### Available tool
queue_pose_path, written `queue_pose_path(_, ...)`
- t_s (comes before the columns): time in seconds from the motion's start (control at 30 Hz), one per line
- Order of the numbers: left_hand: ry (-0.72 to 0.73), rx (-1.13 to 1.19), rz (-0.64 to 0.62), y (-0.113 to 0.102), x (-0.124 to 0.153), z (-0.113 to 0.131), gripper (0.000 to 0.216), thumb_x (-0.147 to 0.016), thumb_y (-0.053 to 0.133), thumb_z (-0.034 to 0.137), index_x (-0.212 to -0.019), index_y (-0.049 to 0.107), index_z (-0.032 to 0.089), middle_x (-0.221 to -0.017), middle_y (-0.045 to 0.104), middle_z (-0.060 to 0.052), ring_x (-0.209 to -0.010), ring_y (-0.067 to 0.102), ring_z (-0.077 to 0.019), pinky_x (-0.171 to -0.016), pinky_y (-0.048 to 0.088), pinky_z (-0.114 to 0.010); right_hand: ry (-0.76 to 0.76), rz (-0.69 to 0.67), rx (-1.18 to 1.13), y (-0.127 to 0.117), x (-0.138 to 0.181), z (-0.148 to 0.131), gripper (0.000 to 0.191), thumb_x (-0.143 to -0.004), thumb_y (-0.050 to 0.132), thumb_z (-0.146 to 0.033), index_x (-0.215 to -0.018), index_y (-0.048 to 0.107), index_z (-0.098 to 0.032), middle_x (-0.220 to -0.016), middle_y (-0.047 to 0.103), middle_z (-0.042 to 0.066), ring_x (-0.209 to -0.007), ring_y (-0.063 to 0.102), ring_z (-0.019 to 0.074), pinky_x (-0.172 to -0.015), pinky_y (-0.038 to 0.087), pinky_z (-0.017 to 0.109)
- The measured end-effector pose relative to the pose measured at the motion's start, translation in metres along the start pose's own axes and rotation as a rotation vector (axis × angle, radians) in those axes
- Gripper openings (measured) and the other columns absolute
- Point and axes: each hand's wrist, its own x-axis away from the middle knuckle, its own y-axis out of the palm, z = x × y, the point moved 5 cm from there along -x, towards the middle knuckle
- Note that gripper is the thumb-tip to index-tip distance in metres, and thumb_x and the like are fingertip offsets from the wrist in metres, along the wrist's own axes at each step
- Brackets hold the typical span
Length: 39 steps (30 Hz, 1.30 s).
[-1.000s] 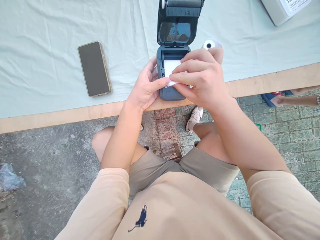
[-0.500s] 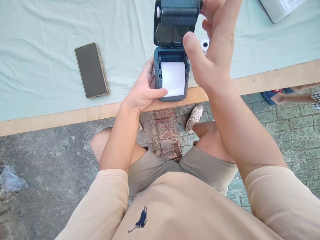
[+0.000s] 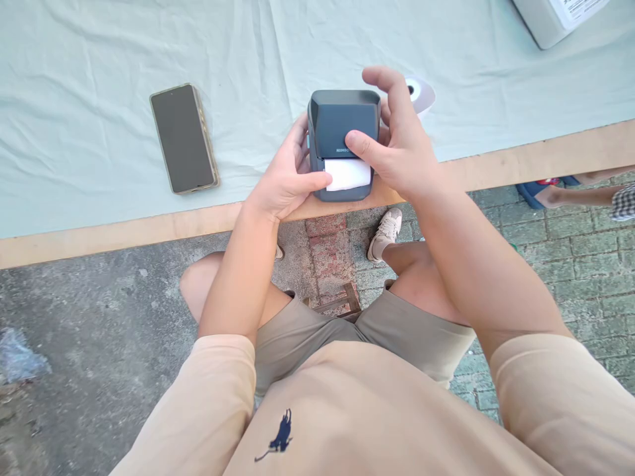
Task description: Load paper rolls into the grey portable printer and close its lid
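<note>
A dark label printer [image 3: 342, 122] sits at the front edge of the table with its lid down. White label paper [image 3: 350, 174] comes out from under the lid over the printer's front. My left hand [image 3: 288, 172] wraps around the printer's left side, its thumb pressing the paper's left edge. My right hand [image 3: 401, 142] grips the right side, thumb on top of the lid and index finger lifted off; its other fingers are partly hidden. Just behind that hand lies a white paper roll [image 3: 421, 94] with a dark core.
A phone [image 3: 183, 139] lies face up on the pale green cloth [image 3: 248, 59], left of the printer. At the back right stands a white container [image 3: 553, 20] with a label. The table's wooden edge [image 3: 124, 228] runs across in front. Another person's foot [image 3: 548, 195] shows at right.
The printer's lid, raised before, is now down over the paper compartment. My right hand has come down and toward me with it. My left hand has stayed in place.
</note>
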Motion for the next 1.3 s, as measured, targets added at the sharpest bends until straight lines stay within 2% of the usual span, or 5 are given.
queue_pose_path(0.2, -0.005, 0.163, -0.040, 0.005, -0.002, -0.002, 0.040, -0.089, 0.068, 0.048, -0.125, 0.065, 0.031, -0.134, 0.071, -0.001, -0.144, 0.056, -0.0341, -0.127, 0.045, -0.055, 0.088, -0.001, -0.048, 0.002, -0.001, 0.014, 0.070, -0.081, 0.079, -0.040, -0.141, 0.044, -0.040, -0.122, 0.068, 0.004, -0.107, 0.067, 0.0237, -0.078, 0.061, 0.036)
queue_pose_path(0.4, -0.069, 0.052, 0.071, -0.018, -0.006, -0.012, 0.068, -0.084, 0.076, 0.058, -0.145, 0.055, 0.035, -0.137, 0.070, 0.002, -0.161, 0.032, -0.0359, -0.131, 0.035, -0.057, 0.055, 0.023, -0.016, 0.002, 0.004, 0.008, 0.058, -0.089, 0.069, -0.038, -0.143, 0.049, -0.037, -0.137, 0.067, 0.004, -0.112, 0.070, 0.0223, -0.092, 0.060, 0.039)
queue_pose_path(0.7, -0.036, 0.140, 0.097, -0.015, -0.004, -0.008, 0.045, -0.092, 0.068, 0.056, -0.129, 0.066, 0.031, -0.126, 0.073, 0.002, -0.161, 0.030, -0.0359, -0.127, 0.040, -0.059, 0.069, -0.154, -0.176, -0.007, 0.000, 0.002, 0.103, -0.056, 0.096, -0.044, -0.144, 0.044, -0.038, -0.122, 0.072, 0.002, -0.097, 0.069, 0.0219, -0.084, 0.058, 0.039)
queue_pose_path(0.93, 0.015, 0.095, 0.001, -0.012, -0.009, -0.010, 0.074, -0.051, 0.102, 0.055, -0.117, 0.071, 0.044, -0.127, 0.074, 0.010, -0.154, 0.036, -0.0429, -0.123, 0.044, -0.055, -0.163, 0.510, 0.336, -0.018, -0.004, -0.040, 0.056, -0.098, 0.051, -0.069, -0.067, 0.028, -0.027, -0.061, 0.044, -0.002, -0.058, 0.041, 0.0157, -0.060, 0.038, 0.035)
queue_pose_path(1.3, -0.021, 0.031, 0.091, -0.003, 0.000, 0.000, 0.066, -0.069, 0.088, 0.045, -0.128, 0.063, 0.033, -0.138, 0.068, -0.002, -0.149, 0.052, -0.0345, -0.120, 0.051, -0.050, -0.140, -0.042, 0.647, -0.002, -0.027, -0.037, 0.019, -0.075, 0.080, -0.031, -0.085, 0.065, -0.029, -0.077, 0.071, 0.001, -0.082, 0.066, 0.0284, -0.079, 0.057, 0.044)
